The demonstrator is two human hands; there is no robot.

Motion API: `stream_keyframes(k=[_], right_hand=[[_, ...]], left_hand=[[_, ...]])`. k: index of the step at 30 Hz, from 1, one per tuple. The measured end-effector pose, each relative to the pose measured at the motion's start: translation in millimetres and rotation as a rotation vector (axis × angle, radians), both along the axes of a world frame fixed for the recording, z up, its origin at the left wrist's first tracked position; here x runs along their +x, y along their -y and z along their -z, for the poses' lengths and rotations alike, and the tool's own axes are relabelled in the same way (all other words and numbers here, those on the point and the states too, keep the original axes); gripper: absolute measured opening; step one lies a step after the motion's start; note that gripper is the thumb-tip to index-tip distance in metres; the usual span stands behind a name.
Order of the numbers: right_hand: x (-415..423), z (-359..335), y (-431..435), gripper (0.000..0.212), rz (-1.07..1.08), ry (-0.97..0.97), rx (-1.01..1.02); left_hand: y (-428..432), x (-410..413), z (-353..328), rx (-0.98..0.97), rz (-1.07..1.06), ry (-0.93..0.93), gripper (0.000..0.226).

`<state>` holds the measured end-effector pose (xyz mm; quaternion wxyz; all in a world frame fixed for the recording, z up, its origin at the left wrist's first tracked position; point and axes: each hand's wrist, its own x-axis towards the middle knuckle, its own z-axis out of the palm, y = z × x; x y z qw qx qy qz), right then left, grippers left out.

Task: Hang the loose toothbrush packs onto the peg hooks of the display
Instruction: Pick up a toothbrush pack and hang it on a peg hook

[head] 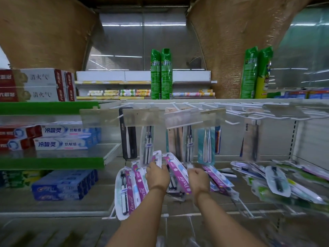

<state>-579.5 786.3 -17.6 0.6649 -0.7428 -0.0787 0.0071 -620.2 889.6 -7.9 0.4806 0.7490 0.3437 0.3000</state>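
Both my hands reach into the lower row of the toothbrush display. My left hand (pixel 156 175) grips a clear toothbrush pack (pixel 157 156) by its side, beside a pink "Doctor" pack (pixel 176 172). My right hand (pixel 198 177) is curled round the top of another clear pack (pixel 189 165), next to a second pink pack (pixel 217 177). More pink and white packs (pixel 130 189) hang to the left of my left hand. Above, several packs (pixel 205 145) hang from white peg hooks (pixel 233 122) behind clear price tags (pixel 142 115). Motion blur hides the fingertips.
A heap of green and clear packs (pixel 277 182) lies on lower hooks at the right. Toothpaste boxes (pixel 62 138) fill green-edged shelves (pixel 51 163) on the left. Green spray cans (pixel 161 73) stand on the top ledge. Bare peg hooks (pixel 243 207) jut out low at the right.
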Motion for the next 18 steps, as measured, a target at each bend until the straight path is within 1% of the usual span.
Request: stream_keyframes(k=[3,5,6,7,9,10,12,13,15,17,18], right_hand=[[-2.2,4.4,9.2,0.019,-0.006,-0.006,0.07],[-8.6,1.5,15.7,0.023,-0.012,0.021,0.112],[-13.4,-1.6,19.5,0.024,-0.013,0.023,0.146],[-17.5,-5.0,22.9,0.022,-0.022,0.011,0.182],[-23.5,-10.4,28.6,0.016,-0.065,-0.022,0.232],[-25.8,-13.5,31.1,0.017,-0.086,-0.03,0.239],[-27.7,-15.8,33.6,0.024,-0.128,-0.026,0.23],[-28.5,-15.0,33.1,0.025,-0.151,-0.02,0.206],[-31.6,-14.5,32.7,0.018,-0.203,-0.008,0.147],[-31.6,-16.1,33.8,0.005,-0.199,-0.002,0.181],[-29.2,-18.2,35.4,0.004,-0.165,0.022,0.198]], left_hand=[[5.6,-0.7,2.1,0.068,0.021,-0.048,0.034],[13.0,-3.2,2.4,0.082,0.032,0.0,0.027],[18.2,-4.9,1.1,0.048,0.045,0.052,0.025],[24.9,-6.7,-2.2,-0.025,0.069,0.116,0.025],[36.7,-7.9,-9.0,-0.182,0.125,0.226,0.03],[42.2,-7.4,-12.4,-0.224,0.148,0.263,0.03],[51.8,-7.1,-20.1,-0.251,0.133,0.335,0.013],[55.2,-5.1,-21.5,-0.249,0.107,0.353,0.009],[63.1,-1.7,-24.2,-0.217,0.1,0.349,0.014],[71.8,2.6,-25.4,-0.217,0.141,0.355,0.018],[77.2,2.9,-27.0,-0.24,0.16,0.365,0.018]])
